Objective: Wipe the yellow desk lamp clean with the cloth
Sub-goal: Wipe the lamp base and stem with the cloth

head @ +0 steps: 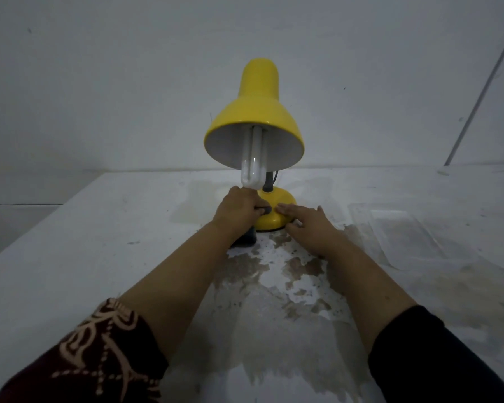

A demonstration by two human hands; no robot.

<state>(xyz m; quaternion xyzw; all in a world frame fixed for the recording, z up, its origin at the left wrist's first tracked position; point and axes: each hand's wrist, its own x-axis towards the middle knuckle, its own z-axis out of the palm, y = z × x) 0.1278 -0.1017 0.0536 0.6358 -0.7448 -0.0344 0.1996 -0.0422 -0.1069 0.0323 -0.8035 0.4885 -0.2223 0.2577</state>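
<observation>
Above the left hand (pixel 239 206), the yellow lamp shade (pixel 256 112) looks glossy and smooth, its inside matt white. The base (pixel 275 210) between both hands shines likewise. Under the right hand (pixel 309 225), the white tabletop (pixel 99 242) is matt, stained and flaking.

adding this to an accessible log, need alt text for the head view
A left hand presses a dark cloth against the yellow base of a desk lamp while the right hand rests flat on the base's other side. The lamp stands on a stained white table, shade tilted toward the viewer, bulb showing.
</observation>
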